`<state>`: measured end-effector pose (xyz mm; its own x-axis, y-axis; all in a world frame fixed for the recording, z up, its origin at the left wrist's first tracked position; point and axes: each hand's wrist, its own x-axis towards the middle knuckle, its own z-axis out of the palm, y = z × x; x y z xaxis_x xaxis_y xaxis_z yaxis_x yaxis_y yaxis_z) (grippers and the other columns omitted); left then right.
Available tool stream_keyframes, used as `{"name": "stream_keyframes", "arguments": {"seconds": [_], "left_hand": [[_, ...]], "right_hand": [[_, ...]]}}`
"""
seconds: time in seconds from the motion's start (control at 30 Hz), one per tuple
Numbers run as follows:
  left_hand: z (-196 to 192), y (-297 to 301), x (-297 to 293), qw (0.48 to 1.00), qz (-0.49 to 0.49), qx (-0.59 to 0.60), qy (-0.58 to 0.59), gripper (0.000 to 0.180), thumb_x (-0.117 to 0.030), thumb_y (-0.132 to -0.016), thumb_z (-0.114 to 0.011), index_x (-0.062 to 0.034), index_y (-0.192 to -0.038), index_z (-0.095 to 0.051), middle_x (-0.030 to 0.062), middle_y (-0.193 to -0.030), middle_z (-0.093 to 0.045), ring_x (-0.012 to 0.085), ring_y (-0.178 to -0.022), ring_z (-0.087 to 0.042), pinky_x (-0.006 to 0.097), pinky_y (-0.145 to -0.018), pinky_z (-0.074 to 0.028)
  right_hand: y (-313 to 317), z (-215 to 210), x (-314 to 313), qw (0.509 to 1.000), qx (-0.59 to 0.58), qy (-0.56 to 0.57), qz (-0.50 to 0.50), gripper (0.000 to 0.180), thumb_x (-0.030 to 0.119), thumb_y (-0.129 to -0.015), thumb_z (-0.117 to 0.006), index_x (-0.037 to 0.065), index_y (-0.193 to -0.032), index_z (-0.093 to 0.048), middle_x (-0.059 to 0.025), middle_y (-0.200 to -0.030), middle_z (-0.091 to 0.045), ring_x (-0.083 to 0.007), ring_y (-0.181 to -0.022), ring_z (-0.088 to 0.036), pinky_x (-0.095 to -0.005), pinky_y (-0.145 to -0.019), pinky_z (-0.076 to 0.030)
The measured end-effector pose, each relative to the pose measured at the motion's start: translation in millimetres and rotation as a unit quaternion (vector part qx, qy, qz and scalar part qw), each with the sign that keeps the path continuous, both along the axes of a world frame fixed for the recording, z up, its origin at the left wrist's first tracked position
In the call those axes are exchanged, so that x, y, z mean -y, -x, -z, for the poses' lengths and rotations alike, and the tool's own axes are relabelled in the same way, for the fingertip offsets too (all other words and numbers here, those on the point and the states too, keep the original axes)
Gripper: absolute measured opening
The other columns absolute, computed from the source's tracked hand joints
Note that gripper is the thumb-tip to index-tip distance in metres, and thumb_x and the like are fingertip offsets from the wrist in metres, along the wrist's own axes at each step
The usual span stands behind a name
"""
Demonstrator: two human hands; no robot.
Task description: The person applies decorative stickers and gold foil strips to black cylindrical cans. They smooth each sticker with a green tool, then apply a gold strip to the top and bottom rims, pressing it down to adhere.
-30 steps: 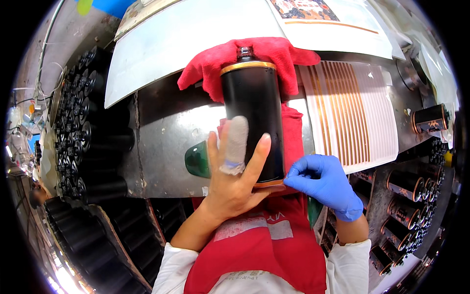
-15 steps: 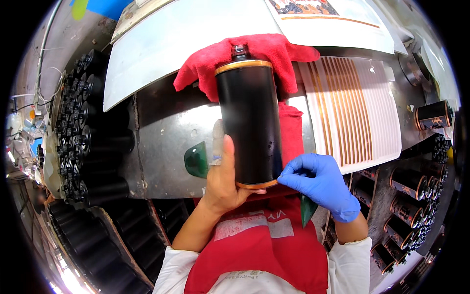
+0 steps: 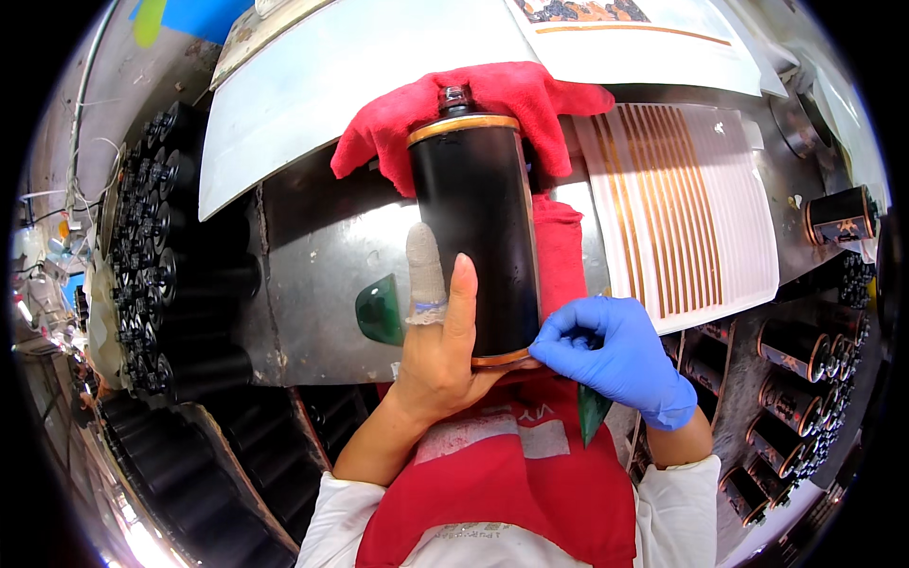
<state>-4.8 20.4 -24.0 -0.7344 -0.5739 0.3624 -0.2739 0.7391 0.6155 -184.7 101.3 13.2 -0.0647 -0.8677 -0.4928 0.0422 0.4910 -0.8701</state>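
Observation:
A matte black cylindrical bottle (image 3: pixel 478 218) lies with its dark glass neck (image 3: pixel 455 98) pointing away from me on a red cloth (image 3: pixel 374 133). Copper bands ring its far shoulder and its near base; the near one is a copper strip (image 3: pixel 497 360). My bare left hand (image 3: pixel 440 350) grips the bottle's lower left, thumb along the side; a wrapped finger (image 3: pixel 423 270) stands up beside it. In a blue glove, my right hand (image 3: pixel 611 355) pinches at the strip's right end against the base. Below that hand a green scraper (image 3: pixel 594 414) sticks out, its upper part hidden.
Another green scraper (image 3: pixel 381 310) lies on the metal table (image 3: pixel 312 246). At right is a white sheet of copper strips (image 3: pixel 682 208). Black bottles (image 3: pixel 180 256) crowd the left; decorated bottles (image 3: pixel 791 350) stand at right. A white board (image 3: pixel 369 66) spans the back.
My left hand has shifted on the bottle: its thumb now sits farther right and the wrapped finger stands clear of it. Bottle and right hand have moved slightly left.

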Motion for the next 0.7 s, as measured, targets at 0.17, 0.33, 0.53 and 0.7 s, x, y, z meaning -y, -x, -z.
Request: {"name": "stream_keyframes", "arguments": {"seconds": [0.17, 0.33, 0.53, 0.7], "left_hand": [[10.0, -12.2, -0.6, 0.988, 0.036, -0.062, -0.134, 0.112, -0.026, -0.067, -0.080, 0.0116, -0.139, -0.003, 0.0258, -0.127, -0.045, 0.0352, -0.111, -0.054, 0.035, -0.093, -0.042], [0.2, -10.2, -6.8, 0.841, 0.062, -0.281, -0.459, 0.096, -0.007, -0.076, -0.066, 0.0062, -0.141, 0.003, 0.0236, -0.142, -0.028, 0.0309, -0.128, -0.038, 0.033, -0.099, -0.035], [-21.8, 5.4, -12.5, 0.856, 0.004, -0.239, -0.458, 0.086, 0.011, -0.078, -0.052, 0.0000, -0.144, 0.003, 0.0178, -0.144, -0.025, 0.0226, -0.128, -0.035, 0.032, -0.101, -0.035], [-23.1, 10.2, -13.2, 0.870, 0.015, -0.221, -0.442, 0.089, 0.010, -0.076, -0.052, -0.0034, -0.144, 0.003, 0.0183, -0.144, -0.025, 0.0267, -0.127, -0.037, 0.037, -0.102, -0.034]], "right_hand": [[4.7, 9.7, -4.9, 0.998, -0.012, -0.030, 0.051, 0.011, 0.012, -0.078, -0.068, 0.001, -0.080, -0.066, 0.0040, -0.063, -0.054, -0.0001, -0.056, -0.044, -0.0165, -0.050, -0.038], [5.2, 19.1, -6.9, 0.993, 0.047, -0.041, 0.096, 0.012, 0.014, -0.080, -0.067, 0.002, -0.083, -0.065, 0.0028, -0.067, -0.056, -0.0013, -0.058, -0.047, -0.0165, -0.052, -0.039], [11.9, 26.7, -2.0, 0.984, 0.121, -0.051, 0.118, 0.016, 0.018, -0.084, -0.065, 0.002, -0.086, -0.064, 0.0002, -0.068, -0.057, -0.0039, -0.059, -0.050, -0.0183, -0.053, -0.040], [3.0, 25.9, -0.8, 0.984, 0.122, -0.021, 0.125, 0.018, 0.019, -0.085, -0.063, 0.002, -0.085, -0.064, -0.0001, -0.068, -0.057, -0.0047, -0.061, -0.050, -0.0191, -0.056, -0.040]]}}
